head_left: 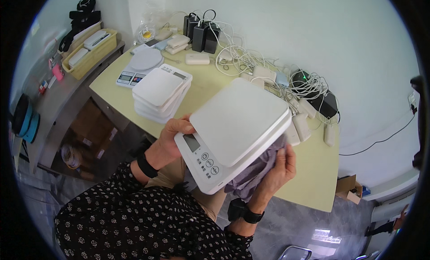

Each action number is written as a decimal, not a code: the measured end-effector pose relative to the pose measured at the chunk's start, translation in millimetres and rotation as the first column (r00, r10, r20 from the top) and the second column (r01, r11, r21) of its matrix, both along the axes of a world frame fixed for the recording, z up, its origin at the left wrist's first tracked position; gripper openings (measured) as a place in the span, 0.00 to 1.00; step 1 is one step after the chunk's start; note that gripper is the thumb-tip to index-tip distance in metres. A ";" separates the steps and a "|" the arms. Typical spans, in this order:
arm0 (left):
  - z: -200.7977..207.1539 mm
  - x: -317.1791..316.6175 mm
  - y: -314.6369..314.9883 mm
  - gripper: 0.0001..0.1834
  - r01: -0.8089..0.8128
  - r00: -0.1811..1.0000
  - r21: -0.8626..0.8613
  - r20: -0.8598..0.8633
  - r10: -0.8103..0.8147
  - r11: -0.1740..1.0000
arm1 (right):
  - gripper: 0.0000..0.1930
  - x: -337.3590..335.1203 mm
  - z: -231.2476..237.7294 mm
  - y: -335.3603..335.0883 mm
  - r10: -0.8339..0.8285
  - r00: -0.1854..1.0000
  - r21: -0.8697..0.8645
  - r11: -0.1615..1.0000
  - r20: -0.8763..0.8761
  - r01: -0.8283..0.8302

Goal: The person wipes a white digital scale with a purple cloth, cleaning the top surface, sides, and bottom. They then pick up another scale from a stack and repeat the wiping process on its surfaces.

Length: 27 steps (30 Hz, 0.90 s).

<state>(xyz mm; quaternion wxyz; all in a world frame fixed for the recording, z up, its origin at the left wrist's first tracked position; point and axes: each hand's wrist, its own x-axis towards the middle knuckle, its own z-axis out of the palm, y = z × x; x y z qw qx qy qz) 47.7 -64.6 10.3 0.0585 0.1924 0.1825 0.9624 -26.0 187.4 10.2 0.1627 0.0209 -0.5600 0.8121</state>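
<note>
A white digital kitchen scale (pixel 239 121) is held up tilted in front of me, its small display and round buttons toward my lower left. My left hand (pixel 174 133) grips the scale's left edge near the display, thumb on top. In my right hand (pixel 282 166) is a bunched greyish-purple cloth (pixel 255 170), pressed against the scale's right side and underside. The cloth's upper part is hidden behind the scale. Behind my left hand, a stack of white kitchen scales (pixel 159 87) stands on the pale yellow table (pixel 309 184).
Left of the stack sits another scale with a round plate (pixel 145 59). White power banks (pixel 197 58), black boxes (pixel 206 36) and tangled white cables (pixel 233 49) line the table's wall side. A yellow basket (pixel 92 54) stands on the grey desk at left. An open carton (pixel 348 188) lies on the floor.
</note>
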 end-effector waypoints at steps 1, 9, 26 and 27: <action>1.0 3.1 -2.8 0.22 -0.017 0.999 0.000 0.033 0.017 1.000 | 0.12 -3.6 11.0 0.5 -0.050 0.998 -0.066 0.996 0.032 0.052; 14.6 45.4 38.3 0.29 -0.233 0.949 -0.382 0.110 0.294 0.894 | 0.26 31.7 57.4 -30.5 0.285 0.958 -0.013 0.958 -0.014 -0.285; 74.6 98.4 -180.7 0.47 -0.369 0.561 -0.922 -0.121 0.819 0.117 | 0.32 28.4 20.5 -36.1 0.580 0.772 -0.161 0.814 0.258 -0.558; 79.1 108.1 -218.2 0.49 -0.324 0.460 -0.942 -0.082 0.884 0.082 | 0.32 25.2 19.1 -33.8 0.575 0.771 -0.178 0.818 0.274 -0.546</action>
